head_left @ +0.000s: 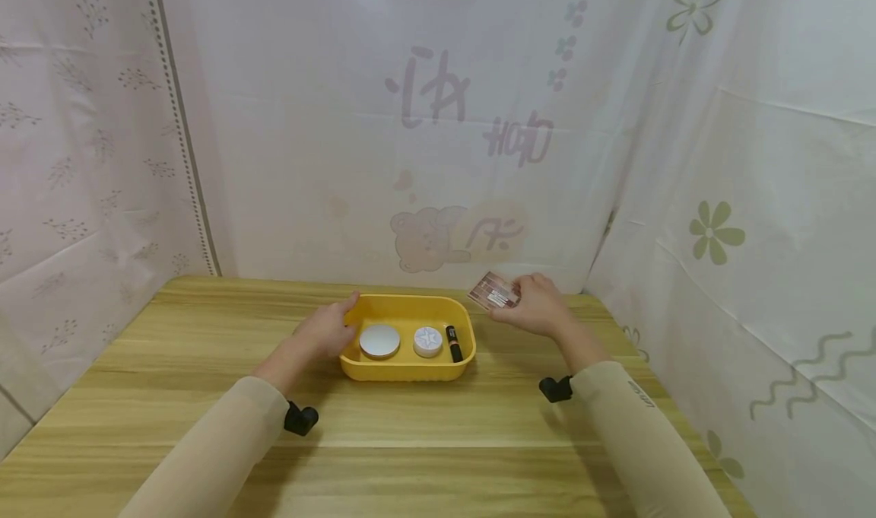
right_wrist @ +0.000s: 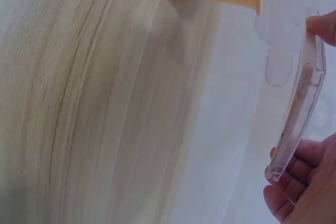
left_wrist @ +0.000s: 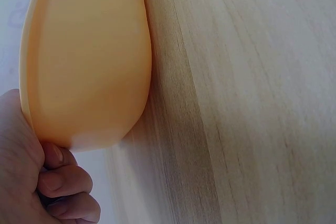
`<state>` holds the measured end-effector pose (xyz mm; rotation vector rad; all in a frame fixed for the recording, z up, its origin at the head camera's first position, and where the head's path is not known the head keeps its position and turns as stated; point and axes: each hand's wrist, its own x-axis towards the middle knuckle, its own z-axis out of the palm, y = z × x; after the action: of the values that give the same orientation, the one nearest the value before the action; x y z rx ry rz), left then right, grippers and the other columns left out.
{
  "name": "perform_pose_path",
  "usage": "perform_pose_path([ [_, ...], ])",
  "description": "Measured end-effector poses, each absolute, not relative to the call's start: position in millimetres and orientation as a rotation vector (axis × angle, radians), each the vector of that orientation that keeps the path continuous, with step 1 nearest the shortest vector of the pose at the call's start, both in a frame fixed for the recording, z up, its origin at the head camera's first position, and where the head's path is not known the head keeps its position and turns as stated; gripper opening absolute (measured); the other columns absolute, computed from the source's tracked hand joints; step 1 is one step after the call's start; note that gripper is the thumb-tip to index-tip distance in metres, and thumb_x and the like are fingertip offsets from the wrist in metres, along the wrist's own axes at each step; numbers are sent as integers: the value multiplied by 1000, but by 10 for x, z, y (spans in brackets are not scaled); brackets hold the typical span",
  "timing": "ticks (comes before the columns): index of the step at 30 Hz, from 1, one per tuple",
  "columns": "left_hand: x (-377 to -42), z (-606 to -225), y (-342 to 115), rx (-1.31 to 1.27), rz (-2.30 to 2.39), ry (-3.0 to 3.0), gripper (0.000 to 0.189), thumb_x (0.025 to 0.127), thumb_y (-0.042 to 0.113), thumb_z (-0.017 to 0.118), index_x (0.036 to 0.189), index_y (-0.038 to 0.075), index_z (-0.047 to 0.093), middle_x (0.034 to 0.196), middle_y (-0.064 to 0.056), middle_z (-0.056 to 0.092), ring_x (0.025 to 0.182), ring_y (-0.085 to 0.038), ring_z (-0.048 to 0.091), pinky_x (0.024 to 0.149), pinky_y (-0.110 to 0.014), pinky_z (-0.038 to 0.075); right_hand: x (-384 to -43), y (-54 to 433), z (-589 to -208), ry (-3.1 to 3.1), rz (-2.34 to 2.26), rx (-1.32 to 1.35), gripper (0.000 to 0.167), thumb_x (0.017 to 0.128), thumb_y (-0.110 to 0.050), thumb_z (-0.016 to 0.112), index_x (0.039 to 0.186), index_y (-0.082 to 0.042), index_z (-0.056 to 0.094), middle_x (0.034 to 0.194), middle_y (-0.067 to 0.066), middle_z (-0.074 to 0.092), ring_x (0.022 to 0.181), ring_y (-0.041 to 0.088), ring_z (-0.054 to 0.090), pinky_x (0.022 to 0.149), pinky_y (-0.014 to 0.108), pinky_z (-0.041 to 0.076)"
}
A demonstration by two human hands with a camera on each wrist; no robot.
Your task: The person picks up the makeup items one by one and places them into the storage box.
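My left hand (head_left: 325, 329) grips the left end of a yellow plastic basin (head_left: 404, 372) that stands on the table. In the left wrist view, curled fingers (left_wrist: 65, 181) press under its rim. Inside lie a round white compact (head_left: 379, 341), a smaller round white case (head_left: 427, 341) with a star on its lid, and a black lipstick-like tube (head_left: 454, 344) with a coppery band. To the right of the basin my right hand (head_left: 541, 305) holds a flat, clear-cased makeup palette (head_left: 491, 291) in the air. Thumb and fingers grip its opposite edges in the right wrist view.
The wood-grain table (head_left: 411, 457) spreads in front of the basin. A pale printed curtain (head_left: 308, 160) hangs behind the table's back edge, with more cloth at both sides. Small black mounts (head_left: 301, 419) sit on both wrists.
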<state>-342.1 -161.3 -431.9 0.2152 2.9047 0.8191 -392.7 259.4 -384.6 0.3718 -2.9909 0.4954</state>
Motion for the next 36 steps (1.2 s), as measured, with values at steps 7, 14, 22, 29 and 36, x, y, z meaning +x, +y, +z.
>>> perform_pose_path([
  [7,-3428,-4321,-1622,221,815,2911,76,109,20,55,177,17,22,161,-28,56,49,-12,40,49,-27,40,-3878,2430,-3797,-2978,483,416,91,85,-67,77,142,2,61,131,18,62,118,33,53,101,52,48],
  [14,-3424,-4313,-1612,216,817,2907,76,110,21,55,178,19,21,152,-27,63,49,-12,40,48,-27,39,-3839,2252,-3784,-2948,459,486,93,80,-65,79,143,1,60,131,15,61,120,33,53,102,51,50],
  [22,-3423,-4310,-1612,204,807,2899,75,111,22,54,178,20,21,118,-19,76,49,-11,41,48,-27,39,-3794,2012,-3768,-2942,452,576,95,77,-62,82,148,-3,60,130,12,60,120,31,52,103,51,50],
  [29,-3558,-4438,-1691,229,854,2873,77,109,23,56,178,24,22,122,-21,75,49,-13,45,49,-30,43,-3777,1787,-3774,-2944,399,665,99,73,-65,81,150,-6,59,136,12,60,125,32,51,110,53,48],
  [36,-3459,-4323,-1639,196,845,2874,77,108,20,56,177,21,23,159,-27,58,49,-12,42,49,-28,41,-3766,1581,-3823,-2934,359,749,97,73,-63,78,148,-5,59,133,10,59,124,30,51,118,51,43],
])
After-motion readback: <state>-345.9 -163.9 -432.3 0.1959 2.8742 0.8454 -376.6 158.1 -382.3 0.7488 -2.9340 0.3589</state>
